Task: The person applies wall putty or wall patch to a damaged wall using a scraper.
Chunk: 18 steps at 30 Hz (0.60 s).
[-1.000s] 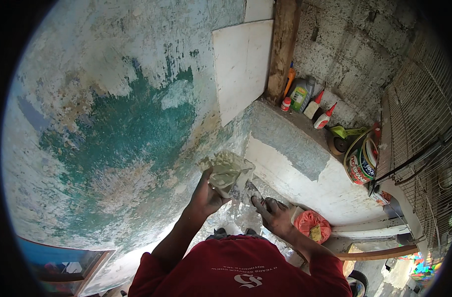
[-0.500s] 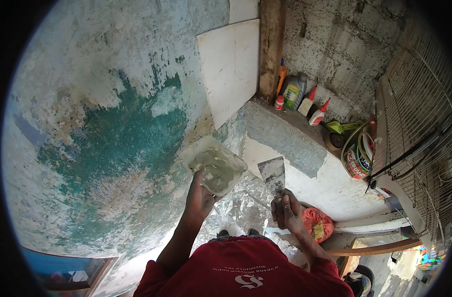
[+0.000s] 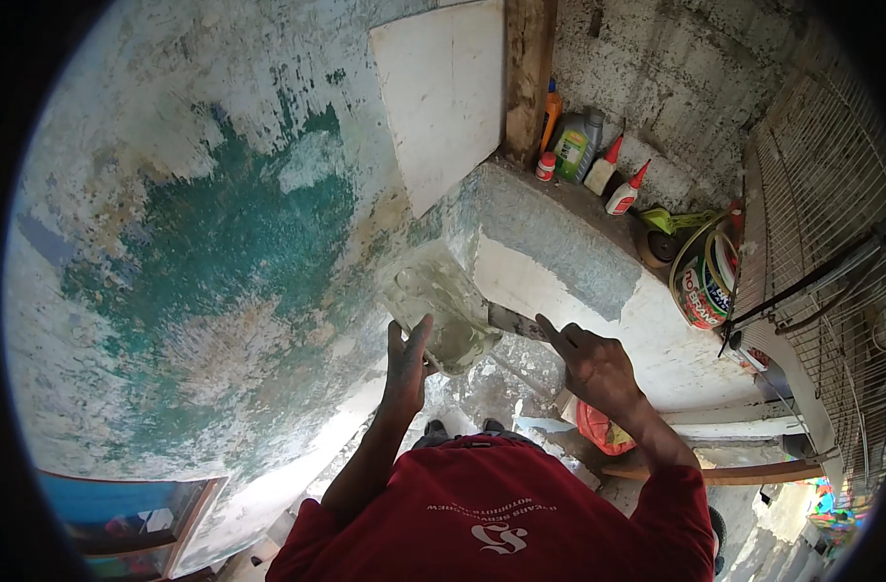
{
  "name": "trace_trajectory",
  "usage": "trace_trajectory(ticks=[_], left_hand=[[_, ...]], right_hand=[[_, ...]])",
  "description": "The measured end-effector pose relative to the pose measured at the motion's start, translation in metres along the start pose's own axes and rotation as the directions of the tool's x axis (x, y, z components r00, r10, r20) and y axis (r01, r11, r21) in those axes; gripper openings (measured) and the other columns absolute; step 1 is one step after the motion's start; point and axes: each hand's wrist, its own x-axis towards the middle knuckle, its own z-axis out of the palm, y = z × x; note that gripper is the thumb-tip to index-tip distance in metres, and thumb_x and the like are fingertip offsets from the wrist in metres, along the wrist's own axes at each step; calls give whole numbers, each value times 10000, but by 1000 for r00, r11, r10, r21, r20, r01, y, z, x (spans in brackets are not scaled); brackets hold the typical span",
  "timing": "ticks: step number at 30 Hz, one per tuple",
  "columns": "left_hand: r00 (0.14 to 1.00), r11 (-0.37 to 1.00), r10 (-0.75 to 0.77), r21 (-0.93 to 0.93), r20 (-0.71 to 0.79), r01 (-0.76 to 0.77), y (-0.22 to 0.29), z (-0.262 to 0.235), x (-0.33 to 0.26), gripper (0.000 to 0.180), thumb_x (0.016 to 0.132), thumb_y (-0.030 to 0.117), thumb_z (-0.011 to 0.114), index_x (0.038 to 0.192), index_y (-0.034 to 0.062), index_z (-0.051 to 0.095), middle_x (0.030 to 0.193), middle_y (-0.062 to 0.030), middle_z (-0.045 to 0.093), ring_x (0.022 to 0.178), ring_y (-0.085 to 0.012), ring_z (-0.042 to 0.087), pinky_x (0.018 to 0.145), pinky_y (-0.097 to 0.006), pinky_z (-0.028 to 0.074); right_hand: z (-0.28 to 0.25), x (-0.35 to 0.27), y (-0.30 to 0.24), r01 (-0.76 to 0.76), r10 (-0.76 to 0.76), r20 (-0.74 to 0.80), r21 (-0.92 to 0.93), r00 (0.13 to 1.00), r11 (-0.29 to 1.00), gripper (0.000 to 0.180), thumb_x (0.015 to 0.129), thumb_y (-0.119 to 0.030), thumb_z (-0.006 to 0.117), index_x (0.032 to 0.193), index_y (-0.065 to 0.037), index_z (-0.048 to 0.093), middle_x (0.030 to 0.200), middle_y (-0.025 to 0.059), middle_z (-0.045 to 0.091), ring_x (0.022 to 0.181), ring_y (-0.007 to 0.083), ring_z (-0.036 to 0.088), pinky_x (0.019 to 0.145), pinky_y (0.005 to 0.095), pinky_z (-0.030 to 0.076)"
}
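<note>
Fingers of the left hand (image 3: 404,369) part into a fork, thumb and finger clasping the near left side of the pale tub (image 3: 455,367); those of the right hand (image 3: 600,373) curl around the putty knife (image 3: 523,325), index laid along it, the remaining fingertips hidden. The tub, held up before the torso, contains greenish-grey paste (image 3: 443,308); the blade meets its right rim, though its exact edge is unclear. Sound technique, as judged here: brace the tub against the blade's push, hold the knife low, and draw it inward so that loose paste drops back inside. Beyond: red bag (image 3: 600,432), ledge (image 3: 564,267) with bottles, patchy green wall (image 3: 239,242).
</note>
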Motion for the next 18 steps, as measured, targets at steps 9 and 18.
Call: trace_trajectory(ticks=[9, 18], left_hand=[[976, 986, -168, -16, -138, 168, -62, -2, 10, 604, 832, 474, 637, 1179, 59, 370, 1065, -131, 533, 896, -223, 599, 689, -381, 525], [878, 894, -442, -18, -181, 447, -168, -26, 22, 710, 779, 510, 691, 1141, -9, 367, 912, -130, 516, 679, -199, 583, 508, -375, 552]], right_hand=[[55, -28, 17, -105, 61, 284, 142, 957, 984, 618, 754, -16, 528, 1362, -53, 426, 791, 117, 578, 632, 273, 611, 606, 391, 520], [115, -55, 28, -377, 18, 532, 575, 846, 726, 472, 767, 9, 497, 1239, 24, 475, 683, 201, 600, 640, 327, 631, 595, 402, 500]])
